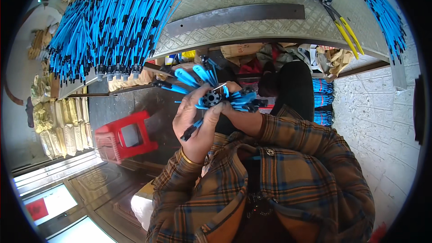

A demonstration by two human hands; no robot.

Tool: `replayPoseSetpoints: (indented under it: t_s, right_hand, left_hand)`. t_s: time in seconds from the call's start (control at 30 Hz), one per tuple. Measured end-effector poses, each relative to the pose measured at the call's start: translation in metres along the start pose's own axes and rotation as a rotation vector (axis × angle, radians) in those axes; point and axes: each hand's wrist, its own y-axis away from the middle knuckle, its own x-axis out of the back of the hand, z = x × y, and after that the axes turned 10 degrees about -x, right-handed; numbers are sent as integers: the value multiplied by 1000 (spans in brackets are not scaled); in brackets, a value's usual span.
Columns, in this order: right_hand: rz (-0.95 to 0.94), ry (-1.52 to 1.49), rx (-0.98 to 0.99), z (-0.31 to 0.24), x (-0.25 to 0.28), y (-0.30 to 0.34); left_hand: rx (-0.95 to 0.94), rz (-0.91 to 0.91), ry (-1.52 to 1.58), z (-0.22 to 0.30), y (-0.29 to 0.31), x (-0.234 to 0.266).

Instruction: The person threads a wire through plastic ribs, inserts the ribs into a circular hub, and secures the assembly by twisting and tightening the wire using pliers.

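Observation:
My left hand (196, 119) and my right hand (237, 108) meet in front of my chest around a small black round hub (211, 98) with several blue and black plastic arms fanning out of it. The left hand wraps the hub from the left and below, with one blue and black arm (191, 130) lying across its palm. The right hand holds the hub's right side, its fingers partly hidden by the blue arms (245, 98). Both forearms are in plaid sleeves.
A metal workbench (252, 31) lies ahead, with a big pile of blue and black arms (112, 22) at left and another (382, 13) at right, a flat steel bar (234, 14), and yellow-handled pliers (344, 29). A red plastic stool (123, 137) stands on the floor at left.

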Motion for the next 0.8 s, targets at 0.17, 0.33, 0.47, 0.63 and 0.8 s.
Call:
replayPoseSetpoints:
  t_s: [0.17, 0.33, 0.47, 0.63, 0.8]
  right_hand:
    - [-87, 249, 21, -12, 10, -2]
    - [-331, 676, 169, -47, 27, 2]
    - [-470, 302, -20, -37, 45, -2]
    - [-430, 228, -389, -52, 46, -9]
    - [-476, 555, -131, -66, 41, -18]
  left_hand:
    - [92, 3, 130, -6, 7, -1]
    - [16, 27, 88, -9, -1, 12]
    - [-116, -167, 26, -14, -12, 21]
    - [-180, -263, 8, -14, -17, 21]
    - [-205, -263, 44, -22, -19, 21]
